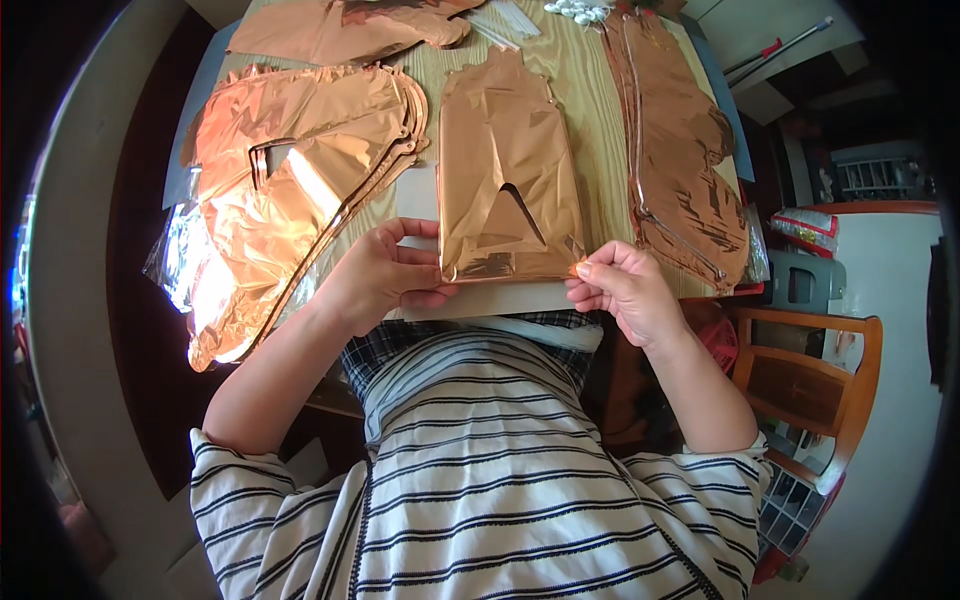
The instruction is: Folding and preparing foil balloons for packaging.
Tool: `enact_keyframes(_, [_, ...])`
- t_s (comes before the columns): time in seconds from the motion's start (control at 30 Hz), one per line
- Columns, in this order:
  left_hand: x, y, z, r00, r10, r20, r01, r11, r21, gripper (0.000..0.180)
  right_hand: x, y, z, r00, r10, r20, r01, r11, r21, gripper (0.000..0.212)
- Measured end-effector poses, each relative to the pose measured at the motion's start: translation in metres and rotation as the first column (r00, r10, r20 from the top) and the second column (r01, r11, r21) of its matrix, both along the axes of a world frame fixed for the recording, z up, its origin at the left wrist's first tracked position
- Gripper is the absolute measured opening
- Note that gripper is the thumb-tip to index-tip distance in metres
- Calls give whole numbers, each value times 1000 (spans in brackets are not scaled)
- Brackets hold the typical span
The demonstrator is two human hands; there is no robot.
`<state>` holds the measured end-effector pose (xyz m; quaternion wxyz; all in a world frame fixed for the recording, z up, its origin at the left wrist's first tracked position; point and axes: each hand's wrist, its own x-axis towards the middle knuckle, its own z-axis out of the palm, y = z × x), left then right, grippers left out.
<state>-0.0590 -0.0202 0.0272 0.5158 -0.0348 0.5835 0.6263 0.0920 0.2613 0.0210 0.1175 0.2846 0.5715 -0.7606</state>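
A flat, folded copper-coloured foil balloon (507, 140) lies in front of me, with a dark slanted opening showing in its lower part. My left hand (395, 268) holds its lower left corner, the thumb on top and the other fingers curled at the edge and partly hidden. At the lower right corner, my right hand (615, 285) pinches the foil between thumb and fingertips. A pale sheet (490, 300) sticks out beneath the balloon's near edge.
Stacked copper foil balloons (300, 190) lie on the left, others (685, 150) on the right, and another (340, 35) at the back. White straws (505, 20) and a pile of small white pieces (580, 10) sit on the wooden table (595, 95). A wooden chair (810, 375) stands at right.
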Motion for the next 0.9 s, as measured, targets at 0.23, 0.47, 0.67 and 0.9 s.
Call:
enact_keyframes(0.23, [1,4,14,886,-192,-422,121,974,-189,68,-4,-8,0,1000,15,0,-15,992,124,14])
enact_keyframes(0.47, [1,4,18,839,-145,-524,62,983,-173,70,-12,-14,0,1000,14,-5,-13,986,166,14])
enact_keyframes(0.67, [1,3,6,906,-30,-421,-7,996,-86,66,-15,-16,0,1000,24,4,-25,977,211,13])
enact_keyframes(0.9, [4,4,4,867,-60,-495,-12,990,-142,73,-15,-15,-1,999,53,1,-52,971,233,14])
